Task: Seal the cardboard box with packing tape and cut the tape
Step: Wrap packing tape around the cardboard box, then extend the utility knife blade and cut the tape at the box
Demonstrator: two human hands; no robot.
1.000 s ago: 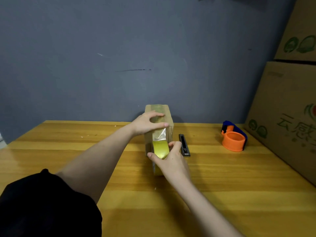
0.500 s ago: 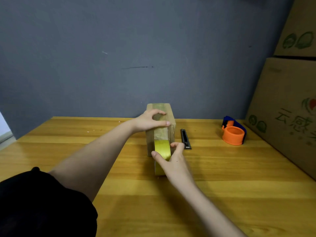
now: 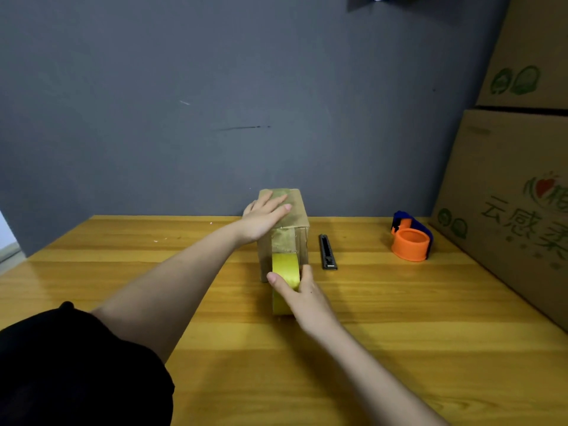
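The cardboard box (image 3: 299, 224) stands mid-table at the far edge, tape running down its near face. Your left hand (image 3: 265, 217) lies flat and open on its top. Your right hand (image 3: 302, 298) grips the yellow tape roll (image 3: 285, 269) against the near face. The black cutter (image 3: 327, 252) lies just right of the box; the orange dispenser (image 3: 411, 242) sits farther right.

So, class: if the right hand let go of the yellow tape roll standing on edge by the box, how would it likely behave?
The tape roll stands on its round edge on the wooden table, so it could probably roll or topple sideways. Its strip runs up the cardboard box, which may tether it. The box looks small, so a tug might drag it unless the left hand presses down.
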